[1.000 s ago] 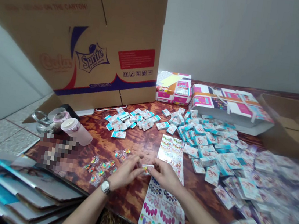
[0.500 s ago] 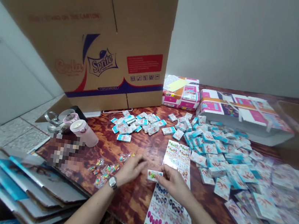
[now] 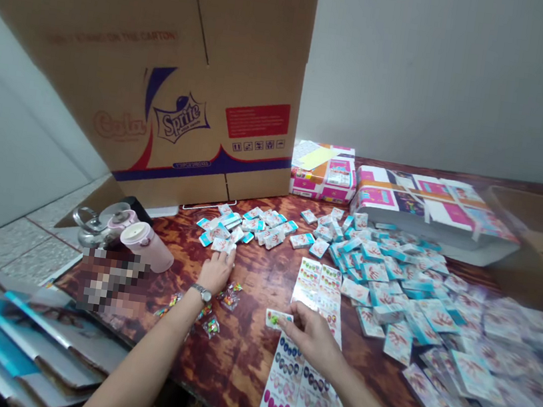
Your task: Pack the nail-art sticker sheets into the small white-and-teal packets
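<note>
Blue-and-white sachets (image 3: 252, 229) beneath the left hand (image 3: 215, 273), flat and open, at ten o'clock from the right hand (image 3: 313, 339), pinching a small printed card (image 3: 278, 319) above a printed sheet (image 3: 297, 396). Risk: a careless sweep knocking loose sachets off the surface (image 3: 239, 361).

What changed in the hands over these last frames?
The left hand moved forward, away from the small printed card and past the small clear bags, and now rests on the edge of the white-and-blue packets. The right hand stayed at the card. The printed sheet and Sprite carton stayed put.
</note>
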Available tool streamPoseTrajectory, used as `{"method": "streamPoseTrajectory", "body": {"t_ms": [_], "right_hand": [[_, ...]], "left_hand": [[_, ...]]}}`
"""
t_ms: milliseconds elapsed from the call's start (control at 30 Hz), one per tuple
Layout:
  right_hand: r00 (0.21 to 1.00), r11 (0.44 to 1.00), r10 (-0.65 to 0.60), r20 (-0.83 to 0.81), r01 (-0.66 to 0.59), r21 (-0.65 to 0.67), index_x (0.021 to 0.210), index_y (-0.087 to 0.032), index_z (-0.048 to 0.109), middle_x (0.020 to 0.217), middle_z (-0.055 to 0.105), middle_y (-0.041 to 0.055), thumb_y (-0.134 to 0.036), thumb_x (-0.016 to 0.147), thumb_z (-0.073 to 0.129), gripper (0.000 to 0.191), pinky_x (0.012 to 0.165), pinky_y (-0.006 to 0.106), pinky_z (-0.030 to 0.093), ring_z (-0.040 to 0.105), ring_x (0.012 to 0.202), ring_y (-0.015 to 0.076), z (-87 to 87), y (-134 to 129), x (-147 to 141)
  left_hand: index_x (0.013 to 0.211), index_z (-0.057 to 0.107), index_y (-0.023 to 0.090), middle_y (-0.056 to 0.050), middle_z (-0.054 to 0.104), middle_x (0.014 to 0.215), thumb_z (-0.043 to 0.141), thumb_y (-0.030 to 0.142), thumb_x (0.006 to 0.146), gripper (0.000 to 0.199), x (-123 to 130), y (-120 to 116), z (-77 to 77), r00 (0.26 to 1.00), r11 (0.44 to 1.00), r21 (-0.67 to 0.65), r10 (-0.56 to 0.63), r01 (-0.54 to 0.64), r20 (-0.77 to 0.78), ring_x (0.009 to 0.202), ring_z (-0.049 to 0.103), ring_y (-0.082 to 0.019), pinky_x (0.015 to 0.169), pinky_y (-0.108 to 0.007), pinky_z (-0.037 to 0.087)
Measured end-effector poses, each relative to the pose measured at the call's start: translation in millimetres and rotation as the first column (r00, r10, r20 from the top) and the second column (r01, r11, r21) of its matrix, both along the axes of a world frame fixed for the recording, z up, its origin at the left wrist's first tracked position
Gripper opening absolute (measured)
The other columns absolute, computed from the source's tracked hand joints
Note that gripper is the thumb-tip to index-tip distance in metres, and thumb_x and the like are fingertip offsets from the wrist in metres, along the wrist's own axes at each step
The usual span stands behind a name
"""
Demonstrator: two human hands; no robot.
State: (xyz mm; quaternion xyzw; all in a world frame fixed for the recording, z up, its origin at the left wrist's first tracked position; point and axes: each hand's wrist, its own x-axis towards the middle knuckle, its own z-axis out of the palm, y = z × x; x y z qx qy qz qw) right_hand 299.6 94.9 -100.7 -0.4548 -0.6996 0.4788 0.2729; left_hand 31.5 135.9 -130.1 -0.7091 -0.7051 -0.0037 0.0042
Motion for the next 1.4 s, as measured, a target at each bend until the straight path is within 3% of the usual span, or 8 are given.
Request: {"method": "streamPoseTrajectory", "body": {"t_ms": [200,367,467,567,767,1000,1233,1400], "right_hand": [[0.978,0.991,-0.09,-0.187,0.069,-0.118,0.076,-0.018,0.055,0.059,0.047,-0.0042,-0.04,0.076,0.058,0.022,0.048,0.021,0.029,0.041,0.052,0.0095,-3.5,-1,-6],[0.886,0.931,-0.226,-0.404,0.074,-0.358,0.081,-0.018,0.055,0.056,0.048,-0.0052,-0.046,0.072,0.063,0.03,0.046,0.02,0.029,0.04,0.048,0.0081,7.6,-8,-10],[0.84,0.898,-0.274,-0.468,0.049,-0.438,0.081,-0.017,0.055,0.058,0.049,-0.005,-0.044,0.071,0.065,0.03,0.045,0.019,0.03,0.04,0.048,0.0067,10.3,-12,-13],[0.819,0.884,-0.287,-0.497,0.027,-0.467,0.082,-0.017,0.056,0.06,0.05,-0.0046,-0.043,0.072,0.065,0.029,0.044,0.019,0.03,0.04,0.047,0.0059,9.2,-14,-13],[0.846,0.869,-0.283,-0.452,0.026,-0.494,0.085,-0.017,0.057,0.061,0.051,-0.0036,-0.046,0.07,0.064,0.034,0.043,0.019,0.031,0.041,0.045,0.0064,8.4,-14,-8],[0.951,0.965,-0.203,-0.234,0.154,-0.212,0.081,-0.017,0.057,0.059,0.049,-0.0036,-0.042,0.075,0.059,0.025,0.045,0.02,0.029,0.04,0.049,0.0087,16.6,-13,-6],[0.932,0.966,-0.146,-0.332,0.063,-0.249,0.08,-0.017,0.057,0.062,0.054,-0.0027,-0.04,0.074,0.06,0.024,0.048,0.021,0.031,0.044,0.051,0.0094,25.2,-9,-1],[0.986,0.999,-0.04,-0.161,0.037,-0.021,0.078,-0.017,0.062,0.059,0.054,-0.0022,-0.037,0.077,0.058,0.02,0.05,0.022,0.033,0.046,0.053,0.0114,26.6,-10,4]], "left_hand": [[0.103,0.051,0.014,-0.015,0.052,0.101,0.049,0.025,0.081,0.025,0,-7,16.3,0.994,0.999,0.009,0.039,-0.04,0.099,0.098,0.049,-0.027,0.073,-0.036,0.046],[0.127,0.028,0.017,-0.007,0.056,0.098,0.045,0.037,0.085,0.05,27,-31,34.9,0.908,0.997,0.07,-0.019,-0.011,0.418,0.085,0.058,-0.017,0.074,-0.029,0.048],[0.128,0.029,0.019,-0.008,0.054,0.111,0.058,0.033,0.078,0.059,46,-50,40.0,0.365,0.996,0.076,-0.085,0.039,0.927,0.092,0.058,-0.017,0.08,-0.031,0.048],[0.12,0.041,0.016,-0.01,0.054,0.115,0.069,0.026,0.069,0.059,54,-65,42.2,-0.076,0.991,0.002,0.008,0.133,0.997,0.101,0.056,-0.021,0.087,-0.034,0.045],[0.113,0.048,0.015,-0.011,0.059,0.109,0.076,0.021,0.062,0.058,53,-75,49.1,-0.238,0.978,-0.052,0.1,0.201,0.966,0.097,0.058,-0.022,0.085,-0.035,0.046],[0.11,0.05,0.018,-0.009,0.058,0.11,0.072,0.022,0.067,0.048,69,-82,63.2,-0.12,0.976,0.069,-0.045,0.206,0.992,0.098,0.058,-0.021,0.086,-0.034,0.046],[0.12,0.047,0.021,-0.011,0.056,0.116,0.057,0.023,0.08,0.042,71,-85,61.0,0.542,0.904,0.299,-0.423,0.304,0.726,0.108,0.051,-0.023,0.092,-0.041,0.042],[0.131,0.035,0.016,-0.014,0.053,0.118,0.041,0.012,0.084,0.047,82,-93,47.0,0.724,0.834,0.353,-0.546,0.424,0.421,0.112,0.047,-0.024,0.094,-0.045,0.041]]}}
